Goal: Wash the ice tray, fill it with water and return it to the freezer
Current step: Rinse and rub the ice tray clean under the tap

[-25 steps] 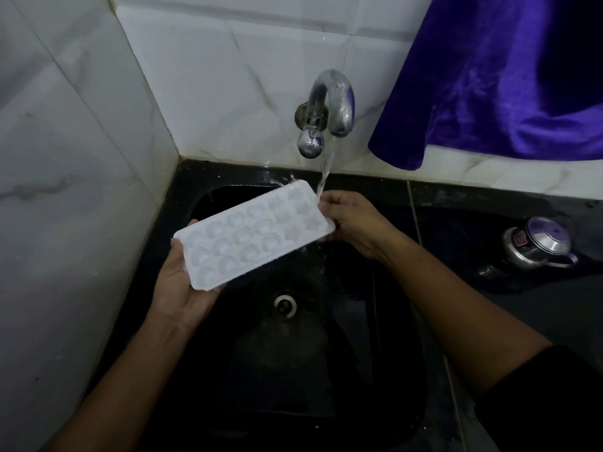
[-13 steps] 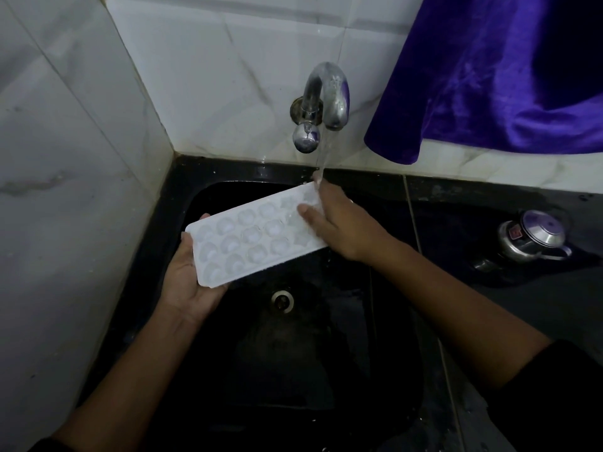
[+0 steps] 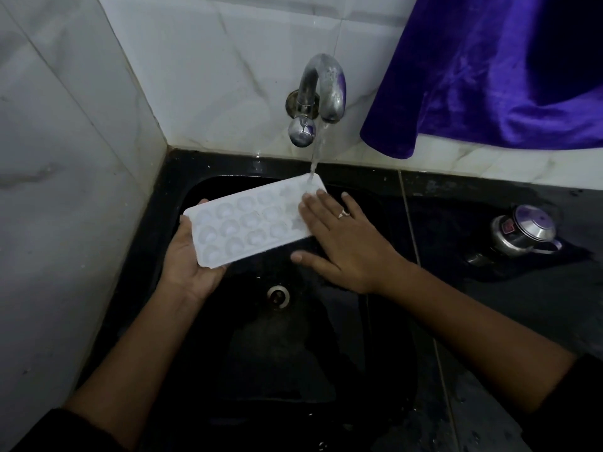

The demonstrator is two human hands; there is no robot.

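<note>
A white ice tray (image 3: 243, 223) with rounded pockets is held over the black sink (image 3: 182, 190), its far right end under the running water from the steel tap (image 3: 321, 89). My left hand (image 3: 187, 256) cups the tray's near left end from below, fingers curled round its edge. My right hand (image 3: 339, 236) lies flat with straight fingers on the tray's right end, thumb spread out below the tray's edge. The water stream lands on the tray's far right corner just past my right fingertips.
The sink drain (image 3: 278, 294) is below the tray. A steel pressure-cooker lid (image 3: 522, 234) lies on the dark counter at the right. A purple cloth (image 3: 489, 70) hangs over the white tiled wall behind. A marble wall stands close on the left.
My right hand has shifted from holding the tray's right end to lying flat on top of it. The tray has moved so its far corner sits under the stream.
</note>
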